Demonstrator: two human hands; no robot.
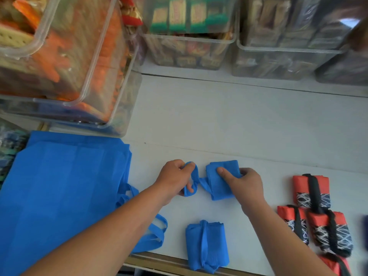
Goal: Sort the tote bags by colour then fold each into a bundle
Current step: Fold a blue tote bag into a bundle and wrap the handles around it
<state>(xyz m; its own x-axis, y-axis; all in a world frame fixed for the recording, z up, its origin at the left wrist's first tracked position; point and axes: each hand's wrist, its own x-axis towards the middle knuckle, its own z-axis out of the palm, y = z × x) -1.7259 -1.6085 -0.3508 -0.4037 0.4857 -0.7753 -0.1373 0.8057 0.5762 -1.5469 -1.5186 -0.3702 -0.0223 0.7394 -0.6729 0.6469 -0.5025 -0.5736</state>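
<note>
The right hand (247, 184) presses a folded blue bag (221, 180) flat on the table (239, 120), thumb on top, while the left hand (175, 178), just beside it, grips the bag's handle loop (192, 179). This looks like the tying step; next the loop probably must stretch around the bundle. Nearer the body lies a finished blue bundle (207, 246); the red bundles (314, 212) beyond the right hand run off frame.

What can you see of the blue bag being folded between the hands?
The blue bag is a matte, non-woven-looking fabric folded into a small rectangle lying on the white table. The right hand pins it with its thumb on top. Its strap loop runs left into the left hand, whose fingers hold it.
</note>
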